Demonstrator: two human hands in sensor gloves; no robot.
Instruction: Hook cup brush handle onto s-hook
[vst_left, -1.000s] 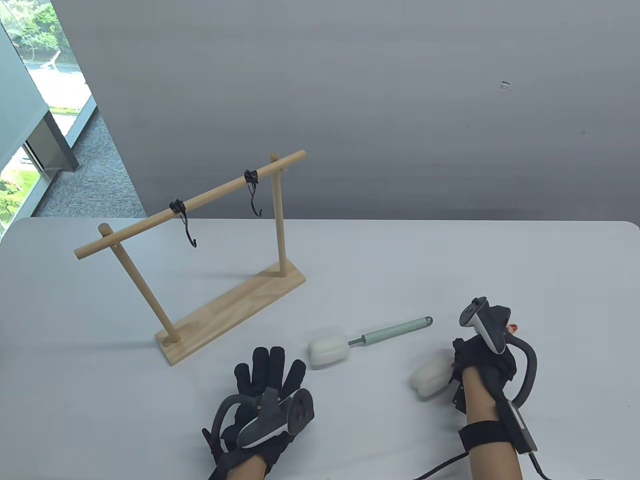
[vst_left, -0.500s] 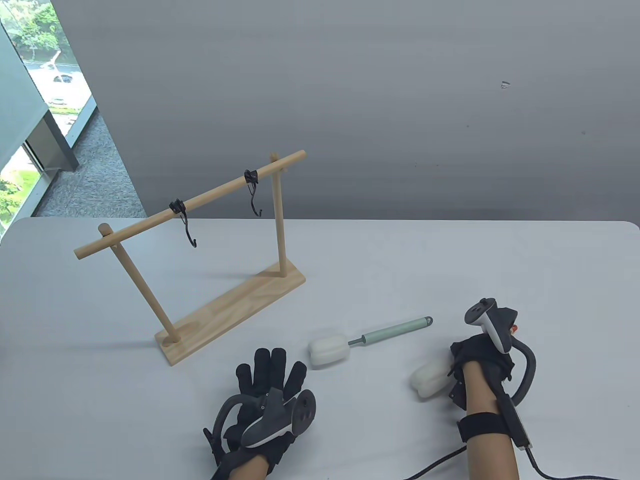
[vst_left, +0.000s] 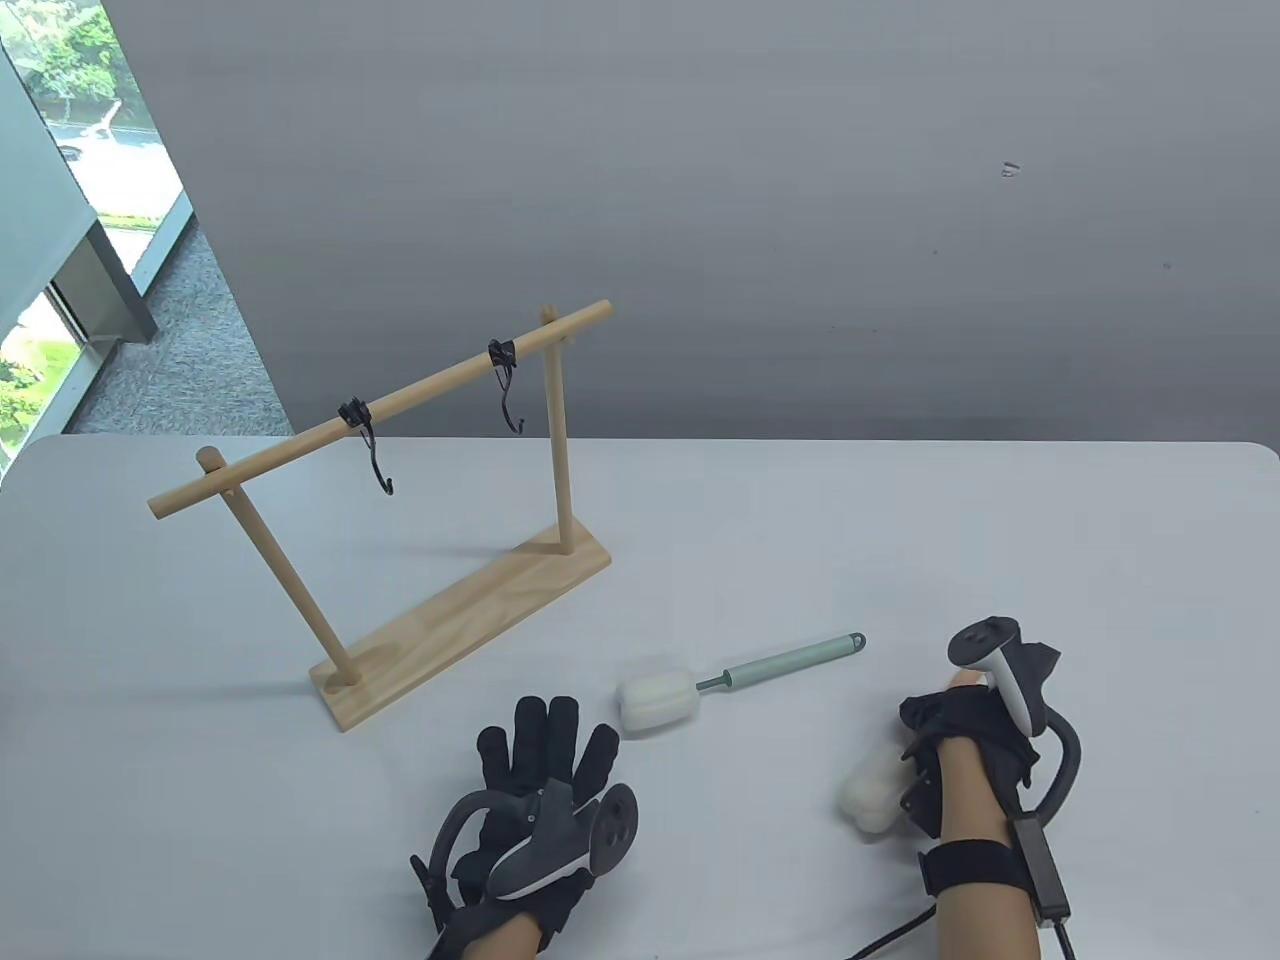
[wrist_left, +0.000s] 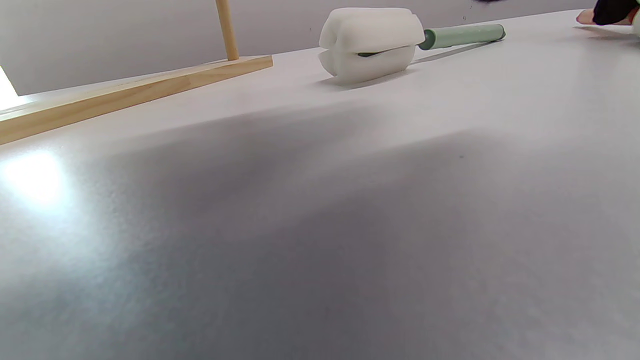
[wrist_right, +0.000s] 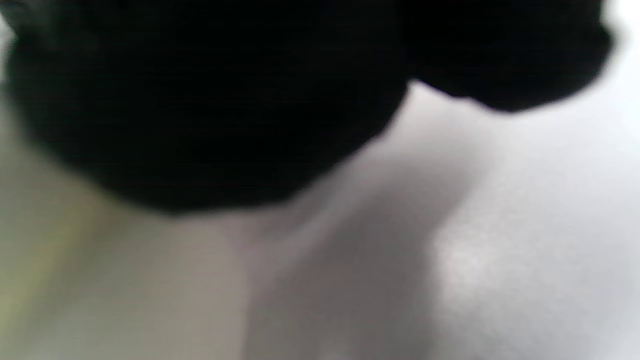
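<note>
A wooden rack stands at the left with two black s-hooks, the left s-hook and the right s-hook, hanging empty from its rail. A cup brush with a green handle and a white sponge head lies on the table, also in the left wrist view. My right hand grips a second cup brush; its sponge head sticks out to the left and its handle is hidden in the hand. My left hand rests flat on the table, fingers spread, just left of the lying brush's sponge.
The white table runs to a grey wall behind. The rack's base lies left of the lying brush. The right wrist view is blurred, filled by the black glove.
My right hand has turned and drawn back toward the near edge with its brush; the sponge head has moved down and right. My left hand has barely shifted.
</note>
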